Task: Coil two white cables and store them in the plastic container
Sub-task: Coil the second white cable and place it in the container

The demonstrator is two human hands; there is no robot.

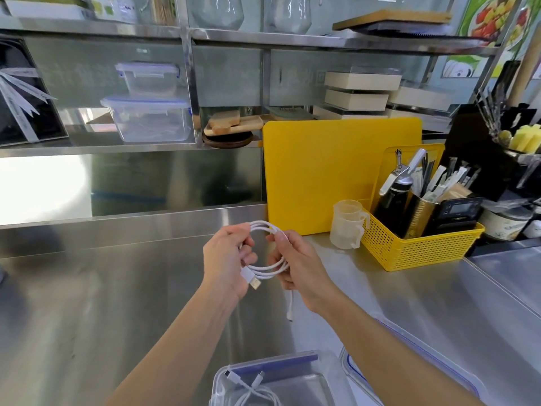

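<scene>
A white cable (270,269) is wound into a small coil above the steel counter, held between both hands. My left hand (227,263) grips the coil's left side, and the USB plug sticks out below its fingers. My right hand (295,263) pinches the coil's right side, with the cable's other end (289,309) hanging down under it. A clear plastic container (319,373) stands open at the near edge, and a second white cable (254,391) lies coiled inside it. Its lid (439,358) rests to the right, partly under my right forearm.
A yellow cutting board (322,171) leans against the back wall. A yellow basket (415,247) of bottles and utensils and a clear measuring cup (347,224) stand at the right. Shelves behind hold stacked plastic boxes (149,118) and wooden trays.
</scene>
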